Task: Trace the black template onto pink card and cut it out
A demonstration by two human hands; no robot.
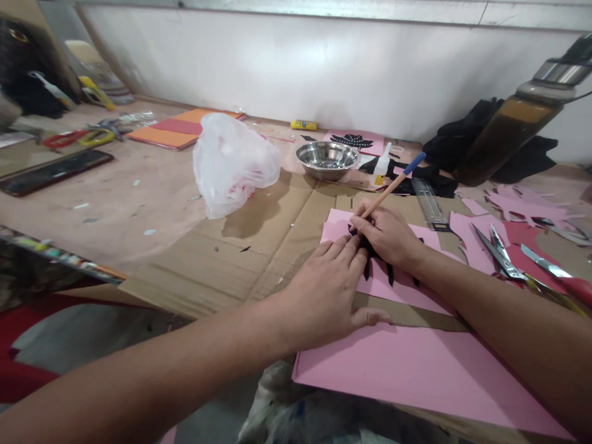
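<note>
My right hand [388,234] grips a pen [393,185] with a tan barrel and a blue cap at its upper end. The pen's tip, hidden by my fingers, points down at a black cut-out shape [389,274] lying on a pink sheet [416,296]. Most of the black shape is covered by my hands. Flat across the sheet's left side, my left hand [328,283] rests with its fingers stretched toward the pen and its thumb apart. Beneath my forearms, a larger pink sheet [393,370] lies along the table's front edge.
Cardboard [250,259] covers the work area. Behind stand a metal bowl [327,159], a glue bottle [382,165] and a white plastic bag [234,160]. Scissors [504,256], a ruler [429,203] and pink scraps lie right, below a tilted bottle [513,129]. A phone [58,171] lies left.
</note>
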